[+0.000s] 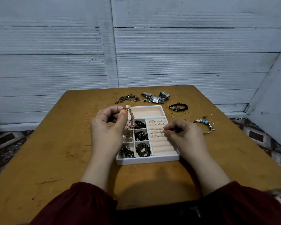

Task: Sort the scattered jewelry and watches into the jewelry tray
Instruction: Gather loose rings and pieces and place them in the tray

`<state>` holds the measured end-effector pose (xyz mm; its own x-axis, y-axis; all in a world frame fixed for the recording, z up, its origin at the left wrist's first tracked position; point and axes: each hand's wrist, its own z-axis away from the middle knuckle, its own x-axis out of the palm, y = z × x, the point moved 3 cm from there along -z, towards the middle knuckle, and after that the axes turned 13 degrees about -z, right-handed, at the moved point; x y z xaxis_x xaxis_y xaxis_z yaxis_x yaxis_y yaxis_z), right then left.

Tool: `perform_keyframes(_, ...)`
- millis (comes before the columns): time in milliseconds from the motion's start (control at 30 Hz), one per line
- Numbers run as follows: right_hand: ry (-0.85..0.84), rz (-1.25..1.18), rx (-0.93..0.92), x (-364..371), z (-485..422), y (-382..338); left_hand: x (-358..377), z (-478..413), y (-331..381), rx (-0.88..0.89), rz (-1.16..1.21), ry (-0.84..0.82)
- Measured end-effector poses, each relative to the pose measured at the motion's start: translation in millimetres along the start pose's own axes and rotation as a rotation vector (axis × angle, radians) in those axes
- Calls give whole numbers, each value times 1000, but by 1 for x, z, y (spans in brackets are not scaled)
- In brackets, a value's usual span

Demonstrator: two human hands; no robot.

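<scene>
left hand [108, 127] raised pinching, right hand [184, 135] pinching

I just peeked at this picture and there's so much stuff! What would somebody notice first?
Probably the white jewelry tray in the middle of the table, its small boxes full of dark beads. Right above it the left hand dangles a beaded charm bracelet, while the right hand pinches a ring over the ring rolls. Behind the tray lie silver watches.
</scene>
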<state>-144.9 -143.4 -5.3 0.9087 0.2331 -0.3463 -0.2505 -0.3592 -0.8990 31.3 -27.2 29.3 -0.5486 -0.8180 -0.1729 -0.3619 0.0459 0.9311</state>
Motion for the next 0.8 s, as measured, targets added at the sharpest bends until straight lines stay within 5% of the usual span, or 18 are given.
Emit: perform_keyframes(800,-44,286,-155,1,4,-14,1,4,5,34,-9,-17)
